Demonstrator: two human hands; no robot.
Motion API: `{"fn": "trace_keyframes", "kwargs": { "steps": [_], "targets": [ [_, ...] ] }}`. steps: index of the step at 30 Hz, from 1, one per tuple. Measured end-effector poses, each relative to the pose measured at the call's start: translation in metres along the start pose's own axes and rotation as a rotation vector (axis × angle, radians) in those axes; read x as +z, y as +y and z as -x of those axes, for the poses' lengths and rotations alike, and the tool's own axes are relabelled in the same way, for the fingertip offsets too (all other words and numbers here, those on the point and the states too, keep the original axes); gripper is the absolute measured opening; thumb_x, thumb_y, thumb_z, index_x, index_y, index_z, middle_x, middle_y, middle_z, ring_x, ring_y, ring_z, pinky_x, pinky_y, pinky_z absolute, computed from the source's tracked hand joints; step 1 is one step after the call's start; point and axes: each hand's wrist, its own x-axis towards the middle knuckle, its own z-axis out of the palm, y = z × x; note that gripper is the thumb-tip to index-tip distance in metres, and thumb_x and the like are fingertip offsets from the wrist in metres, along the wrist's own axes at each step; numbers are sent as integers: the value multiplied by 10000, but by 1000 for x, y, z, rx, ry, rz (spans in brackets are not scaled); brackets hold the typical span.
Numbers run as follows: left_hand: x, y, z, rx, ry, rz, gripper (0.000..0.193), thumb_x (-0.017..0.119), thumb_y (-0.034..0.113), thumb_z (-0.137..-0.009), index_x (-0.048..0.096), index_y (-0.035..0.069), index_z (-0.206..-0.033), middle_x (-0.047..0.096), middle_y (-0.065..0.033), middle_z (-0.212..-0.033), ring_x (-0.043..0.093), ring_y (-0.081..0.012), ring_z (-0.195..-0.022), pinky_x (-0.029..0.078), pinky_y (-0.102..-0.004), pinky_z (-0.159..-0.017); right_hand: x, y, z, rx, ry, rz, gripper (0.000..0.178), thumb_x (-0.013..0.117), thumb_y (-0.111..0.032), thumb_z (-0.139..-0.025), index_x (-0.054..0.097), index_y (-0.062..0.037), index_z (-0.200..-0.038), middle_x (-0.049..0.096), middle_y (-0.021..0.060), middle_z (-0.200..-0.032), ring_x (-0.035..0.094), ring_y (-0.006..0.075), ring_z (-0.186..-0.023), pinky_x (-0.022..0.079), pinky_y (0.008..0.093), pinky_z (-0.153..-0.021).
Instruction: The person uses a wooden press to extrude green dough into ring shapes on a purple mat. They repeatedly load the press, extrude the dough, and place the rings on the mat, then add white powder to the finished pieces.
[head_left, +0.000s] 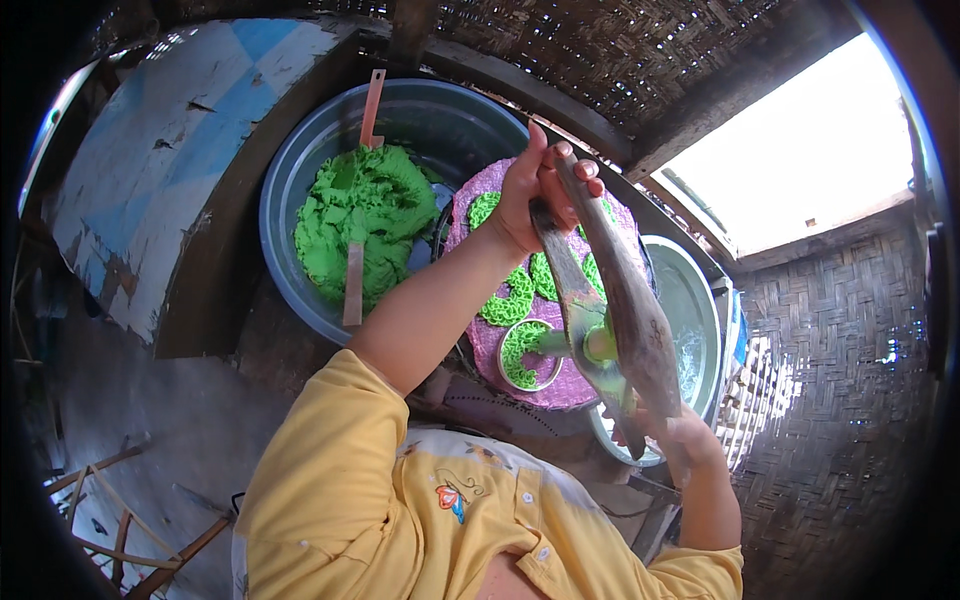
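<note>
My left hand [538, 195] is wrapped round the far ends of a wooden hand press [640, 310] made of two long, worn bars. At the press's near end, my right hand [688, 437] grips the bars, its fingers partly hidden. A green cylinder [553, 343] juts from the press toward a round ring mould [503, 364]. Inside this mould lie curly strands of green dough [520, 352]. More green strand rounds [512, 300] rest on the pink, textured round surface [473, 345] below the press, partly covered by my left arm and the bars.
A large grey-blue basin [283, 260] at the left holds a mound of green dough [350, 205] with two flat sticks [354, 285] in it. A pale green basin [690, 290] stands at the right. A woven wall [830, 400] and a bright opening [800, 140] bound the right side.
</note>
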Motion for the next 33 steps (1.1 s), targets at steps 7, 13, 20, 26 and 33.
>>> {"fn": "trace_keyframes", "kwargs": {
  "steps": [7, 13, 20, 26, 33],
  "targets": [
    [0, -18, 17, 28, 172, -17, 467, 395, 586, -872, 613, 177, -812, 571, -58, -816, 564, -233, -874, 497, -260, -518, -2, 10, 15, 73, -21, -82, 826, 735, -365, -604, 422, 60, -1240, 561, 185, -1089, 594, 217, -906, 513, 321, -729],
    [11, 4, 28, -33, 98, -31, 515, 354, 594, -884, 612, 149, -862, 564, -71, -875, 551, -244, -903, 516, -304, -593, 17, 24, -1, 25, -49, -173, 795, 732, -337, -614, 427, 71, -1224, 565, 184, -1054, 598, 230, -902, 524, 333, -768],
    [56, 34, 1, -70, 212, -361, 724, 307, 670, -851, 493, 84, -1232, 566, -174, -1153, 482, -325, -1153, 379, -447, -944, 24, 9, -22, -252, 15, -57, 920, 741, -425, -548, 387, 67, -1241, 553, 191, -1051, 595, 226, -874, 507, 316, -687],
    [71, -22, 37, -491, 189, -2049, 610, 777, 198, -630, 530, 33, -1163, 586, -139, -1151, 539, -234, -1104, 413, -355, -944, 27, 4, -46, -484, -9, -67, 996, 701, -504, -651, 249, 35, -1356, 407, 178, -1284, 443, 250, -1161, 396, 368, -919],
    [50, 29, 104, -87, 326, -2263, 518, 756, 250, -652, 575, 62, -1099, 625, -139, -1046, 605, -261, -962, 469, -372, -850, 13, 26, -99, -390, 474, 878, 240, 651, -246, -784, 667, -57, -930, 612, 102, -827, 610, 244, -780, 484, 381, -670]
  ]
}}
